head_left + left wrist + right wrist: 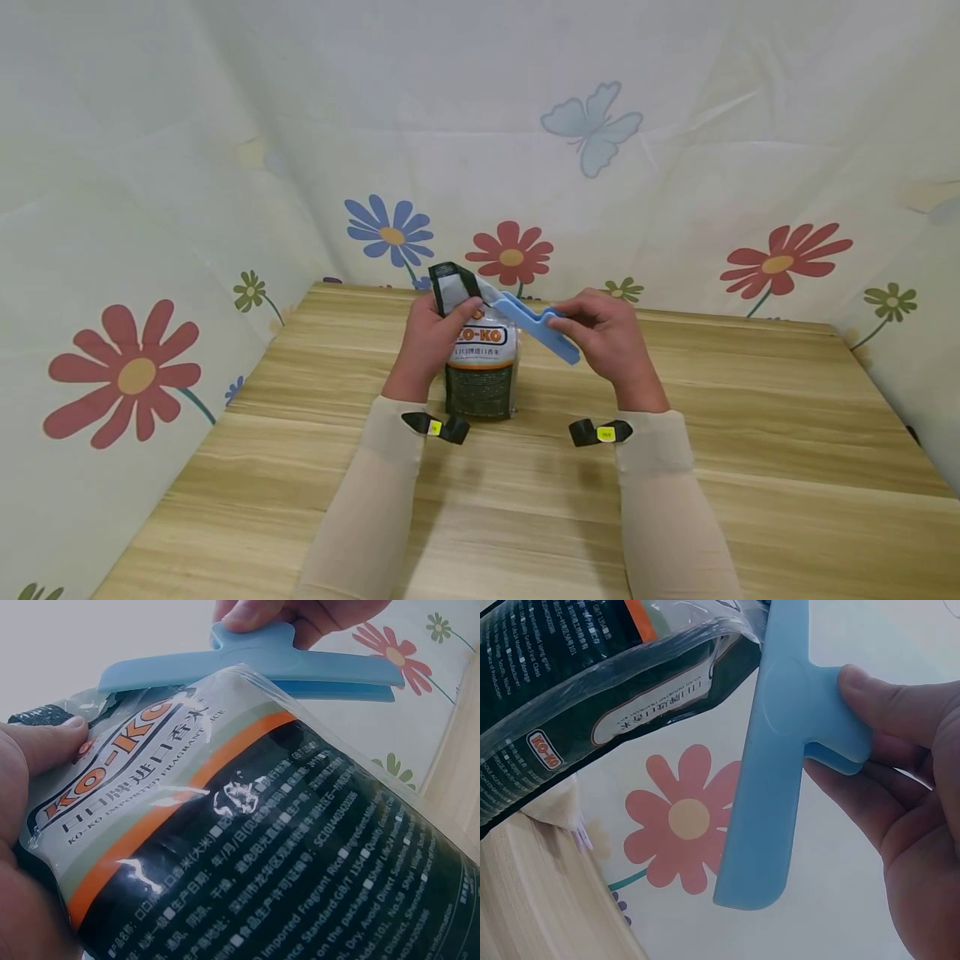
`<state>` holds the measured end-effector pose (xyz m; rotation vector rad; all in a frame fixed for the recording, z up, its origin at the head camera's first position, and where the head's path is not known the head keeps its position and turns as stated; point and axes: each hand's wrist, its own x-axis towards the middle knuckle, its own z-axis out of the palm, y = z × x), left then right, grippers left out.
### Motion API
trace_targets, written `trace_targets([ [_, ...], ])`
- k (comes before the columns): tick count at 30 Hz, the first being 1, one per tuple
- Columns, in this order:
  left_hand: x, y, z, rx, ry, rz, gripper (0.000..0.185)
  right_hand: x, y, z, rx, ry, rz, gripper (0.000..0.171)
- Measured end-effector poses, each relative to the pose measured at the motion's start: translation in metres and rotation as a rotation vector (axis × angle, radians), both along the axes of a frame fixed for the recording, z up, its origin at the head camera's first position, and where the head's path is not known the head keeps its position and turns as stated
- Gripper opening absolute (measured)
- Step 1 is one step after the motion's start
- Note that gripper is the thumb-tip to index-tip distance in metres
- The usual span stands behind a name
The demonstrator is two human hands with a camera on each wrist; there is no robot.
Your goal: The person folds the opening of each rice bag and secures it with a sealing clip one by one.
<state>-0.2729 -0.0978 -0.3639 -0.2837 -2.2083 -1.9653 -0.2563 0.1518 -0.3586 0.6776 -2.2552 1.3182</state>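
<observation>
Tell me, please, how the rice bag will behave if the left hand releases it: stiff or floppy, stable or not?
The rice bag stands on the table, looking full and blocky, so probably heavy and stable. Its top bends under the blue clip, so likely floppy there. The glossy film may be slippery.

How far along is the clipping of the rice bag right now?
Done: the dark green plastic KO-KO rice bag stands upright on the wooden table, gripped by the left hand. In hand: the right hand pinches the long blue plastic sealing clip at its top. Left: whether the clip is fully closed cannot be told.
</observation>
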Motion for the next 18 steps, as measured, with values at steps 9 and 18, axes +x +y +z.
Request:
trace_targets([
  [9, -0.0016, -0.0002, -0.0003, -0.015, -0.021, 0.002, 0.031, -0.0005, -0.0043, -0.0010, -0.007, 0.026, -0.014, 0.019],
  [18, -0.0002, -0.0004, -0.0001, -0.015, -0.010, 0.003, 0.030, 0.0014, -0.0094, -0.0005, 0.004, 0.077, -0.022, 0.018],
])
